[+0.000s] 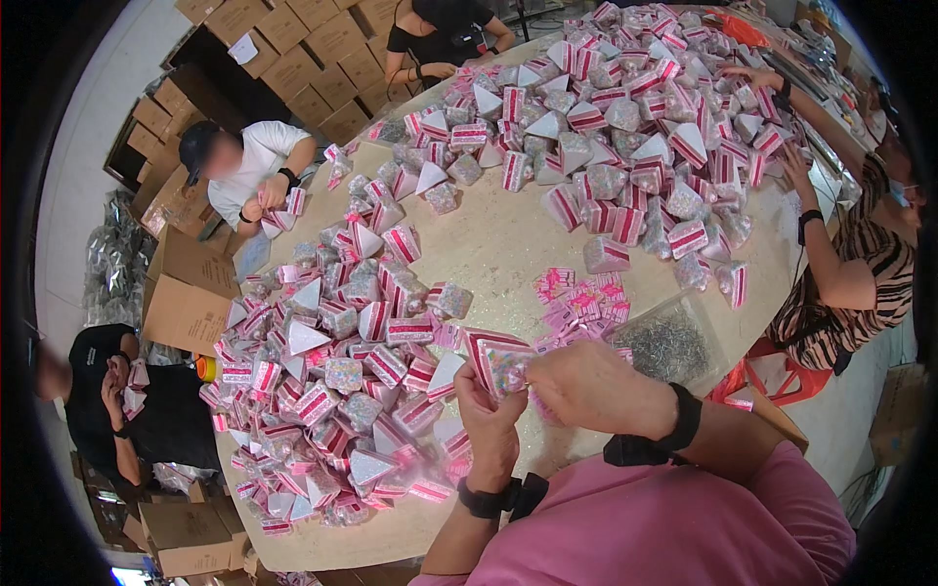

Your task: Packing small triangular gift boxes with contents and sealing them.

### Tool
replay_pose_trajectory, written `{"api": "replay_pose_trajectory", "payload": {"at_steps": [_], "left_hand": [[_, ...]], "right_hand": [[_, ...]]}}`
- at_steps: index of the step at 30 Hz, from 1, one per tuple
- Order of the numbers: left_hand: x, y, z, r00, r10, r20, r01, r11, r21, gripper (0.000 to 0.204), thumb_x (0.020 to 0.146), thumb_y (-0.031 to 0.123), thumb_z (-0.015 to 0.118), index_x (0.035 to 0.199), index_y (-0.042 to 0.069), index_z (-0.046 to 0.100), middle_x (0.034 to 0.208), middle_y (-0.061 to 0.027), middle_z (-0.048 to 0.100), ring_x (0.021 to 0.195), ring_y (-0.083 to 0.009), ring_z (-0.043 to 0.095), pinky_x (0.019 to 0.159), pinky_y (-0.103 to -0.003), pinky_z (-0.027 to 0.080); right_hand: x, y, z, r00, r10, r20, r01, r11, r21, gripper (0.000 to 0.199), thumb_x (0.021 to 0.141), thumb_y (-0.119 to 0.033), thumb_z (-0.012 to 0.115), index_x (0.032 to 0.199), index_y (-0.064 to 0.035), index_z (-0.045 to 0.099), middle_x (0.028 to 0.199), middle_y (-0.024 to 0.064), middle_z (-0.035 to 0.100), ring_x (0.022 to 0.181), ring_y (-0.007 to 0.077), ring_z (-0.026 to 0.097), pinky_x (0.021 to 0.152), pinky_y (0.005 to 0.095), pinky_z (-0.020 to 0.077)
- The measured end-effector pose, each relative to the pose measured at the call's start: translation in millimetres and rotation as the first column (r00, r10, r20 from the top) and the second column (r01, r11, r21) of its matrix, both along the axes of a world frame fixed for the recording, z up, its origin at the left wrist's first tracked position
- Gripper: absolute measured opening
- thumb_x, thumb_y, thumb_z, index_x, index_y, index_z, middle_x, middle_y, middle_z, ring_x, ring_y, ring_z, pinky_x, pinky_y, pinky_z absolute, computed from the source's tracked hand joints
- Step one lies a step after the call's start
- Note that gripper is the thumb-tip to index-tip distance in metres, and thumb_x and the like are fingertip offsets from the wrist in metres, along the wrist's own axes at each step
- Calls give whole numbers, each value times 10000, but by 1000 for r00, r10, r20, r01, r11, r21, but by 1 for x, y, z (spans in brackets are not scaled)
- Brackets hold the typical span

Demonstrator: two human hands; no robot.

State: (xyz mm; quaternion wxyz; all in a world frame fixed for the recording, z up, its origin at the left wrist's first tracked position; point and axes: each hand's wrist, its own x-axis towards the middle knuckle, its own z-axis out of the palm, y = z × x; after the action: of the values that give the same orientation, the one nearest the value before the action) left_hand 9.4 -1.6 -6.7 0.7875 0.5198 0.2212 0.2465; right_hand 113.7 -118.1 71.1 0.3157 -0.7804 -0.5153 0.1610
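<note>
A toy cake slice (501,357), wedge-shaped with pink-and-white striped sides and a speckled pastel face, is held up just above the table. My left hand (491,430) grips it from below, thumb and fingers around its lower part. My right hand (598,389) is closed in a pinch at the slice's right edge; whatever its fingertips hold is hidden. Just beyond my right hand lie small pink printed cards (586,303). Beside them sits a shallow clear tray (719,328) full of small metal pieces (669,342). A big heap of similar cake slices (337,376) spreads left of my left hand.
A larger heap of slices (625,146) covers the far side of the pale table (489,249). Several people work around its edge, one person (840,264) at the right and another (254,166) at the far left. Cardboard boxes (191,293) stand left of the table.
</note>
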Motion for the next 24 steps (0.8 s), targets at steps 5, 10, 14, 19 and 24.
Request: {"api": "replay_pose_trajectory", "payload": {"at_steps": [5, 10, 14, 19, 24], "left_hand": [[1, 0, 3, 999, -36, -33, 36, 999, -7, 489, 722, -57, 598, 1165, 16, 405, 1092, -86, 530, 993, -165, 538, 882, -301, 435], [1, 0, 6, 995, -94, -12, 92, 989, -113, 476, 734, -50, 606, 1162, 21, 411, 1087, -87, 539, 997, -170, 548, 883, -308, 447], [2, 2, 4, 994, -110, 11, 110, 981, -160, 533, 710, -102, 591, 1185, -5, 370, 1092, -106, 528, 1002, -183, 558, 895, -318, 463], [2, -1, 5, 994, -113, -1, 112, 984, -141, 462, 745, -57, 603, 1162, 22, 420, 1091, -89, 542, 1008, -172, 549, 896, -315, 447], [1, 2, 3, 992, -124, -35, 121, 990, -67, 478, 738, -77, 592, 1171, 21, 414, 1107, -90, 534, 1022, -170, 542, 897, -311, 445]], "right_hand": [[8, -2, 6, 999, 39, 21, -38, 998, -55, 179, 828, -131, 484, 805, -11, 614, 761, 197, 627, 728, 381, 618, 650, 479, 475], [13, -4, 5, 999, 52, -8, -53, 997, -49, 192, 831, -141, 474, 812, -15, 618, 761, 192, 629, 727, 377, 618, 653, 472, 477], [14, -5, 5, 998, 54, -17, -54, 998, -19, 196, 832, -140, 470, 810, -13, 618, 751, 194, 627, 722, 376, 619, 646, 468, 479], [13, -5, 3, 999, 53, 14, -53, 999, -1, 195, 834, -141, 474, 802, -12, 617, 740, 193, 624, 714, 371, 621, 635, 460, 482], [13, -6, 2, 998, 48, 36, -47, 999, -21, 188, 832, -141, 479, 810, -11, 613, 733, 191, 620, 712, 372, 622, 633, 460, 484]]}}
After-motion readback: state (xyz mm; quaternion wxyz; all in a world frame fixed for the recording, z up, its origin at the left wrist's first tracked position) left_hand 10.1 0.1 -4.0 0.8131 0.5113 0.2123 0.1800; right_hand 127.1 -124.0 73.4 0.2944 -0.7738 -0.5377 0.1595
